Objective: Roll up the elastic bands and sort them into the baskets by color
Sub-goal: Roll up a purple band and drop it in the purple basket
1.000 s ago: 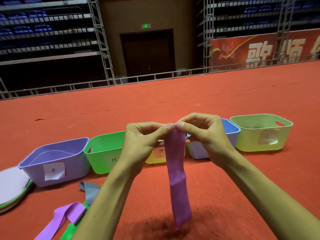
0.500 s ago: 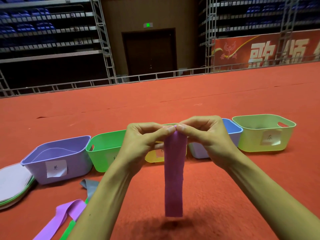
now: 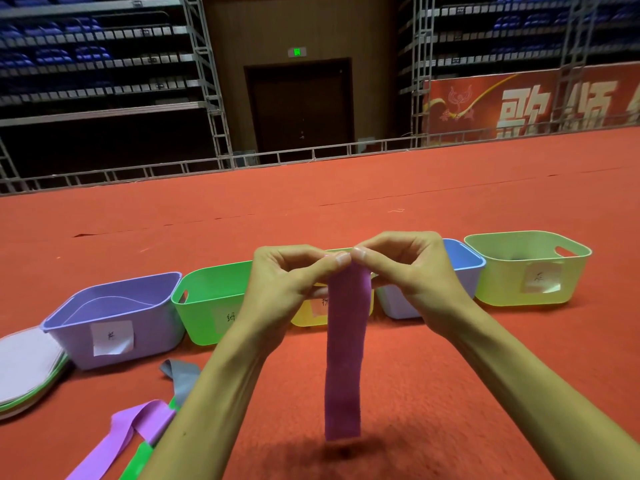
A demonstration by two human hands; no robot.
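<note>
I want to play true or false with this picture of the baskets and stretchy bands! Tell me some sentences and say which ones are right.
1. The left hand and the right hand both pinch the top of the purple band. True.
2. The purple band is rolled into a tight roll. False: it hangs down flat from the fingers.
3. The purple basket is at the left end of the row. True.
4. The grey band lies inside the green basket. False: it lies on the red floor, in front of the baskets.
</note>
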